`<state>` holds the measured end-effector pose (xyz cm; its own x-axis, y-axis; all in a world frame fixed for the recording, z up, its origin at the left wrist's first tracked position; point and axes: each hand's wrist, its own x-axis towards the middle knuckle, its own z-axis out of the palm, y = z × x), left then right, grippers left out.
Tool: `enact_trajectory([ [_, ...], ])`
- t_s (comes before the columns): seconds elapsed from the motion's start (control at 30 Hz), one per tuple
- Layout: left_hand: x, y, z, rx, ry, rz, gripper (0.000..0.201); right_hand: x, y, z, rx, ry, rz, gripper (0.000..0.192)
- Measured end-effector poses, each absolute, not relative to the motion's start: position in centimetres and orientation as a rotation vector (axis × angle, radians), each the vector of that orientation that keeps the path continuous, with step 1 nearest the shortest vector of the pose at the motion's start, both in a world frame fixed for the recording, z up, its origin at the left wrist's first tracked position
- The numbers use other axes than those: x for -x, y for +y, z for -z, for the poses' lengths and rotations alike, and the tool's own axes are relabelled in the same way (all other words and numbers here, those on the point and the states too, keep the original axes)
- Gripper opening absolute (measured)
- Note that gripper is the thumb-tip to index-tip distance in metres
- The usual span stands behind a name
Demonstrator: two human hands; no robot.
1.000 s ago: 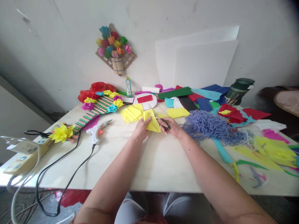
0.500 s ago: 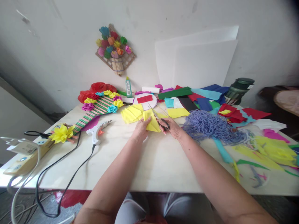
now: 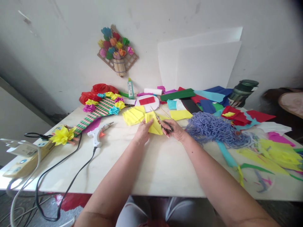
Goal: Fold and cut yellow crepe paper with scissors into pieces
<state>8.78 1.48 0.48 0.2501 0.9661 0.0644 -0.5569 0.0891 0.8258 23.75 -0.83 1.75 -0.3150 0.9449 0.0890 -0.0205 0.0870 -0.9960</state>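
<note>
Fingers of right hand [image 3: 175,130] closed through the scissors [image 3: 161,121] handles; left hand [image 3: 142,130] fingers pinch folded yellow paper [image 3: 155,125] flat on the table [image 3: 161,164], mid-table, far from the front edge.
Blades part open, long axis runs from the handles up-left, tips pointing away toward the round white card [image 3: 148,102]. Risk: thin paper could slip or tear under a loose pinch; left fingertips sit close to the blades. Purple yarn [image 3: 213,127] just right, glue gun [image 3: 99,132] left.

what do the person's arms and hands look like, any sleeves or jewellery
Both forearms are bare up to the elbows, with no sleeves in view. The left hand and right hand wear no gloves. No watch or bracelet shows; rings are too small to tell.
</note>
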Motion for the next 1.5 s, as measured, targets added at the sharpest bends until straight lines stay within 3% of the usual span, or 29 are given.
enact_trajectory([
  [0.57,-7.82,1.99,-0.52,-0.916,0.605,-1.283,0.042,-24.57,-1.34,-2.43,0.904,-1.496,-1.486,0.033],
  [1.5,-8.2,1.68,-0.66,-0.891,0.565,-1.234,0.033,-24.05,-0.68,-1.63,0.878,-1.477,-1.418,0.032],
])
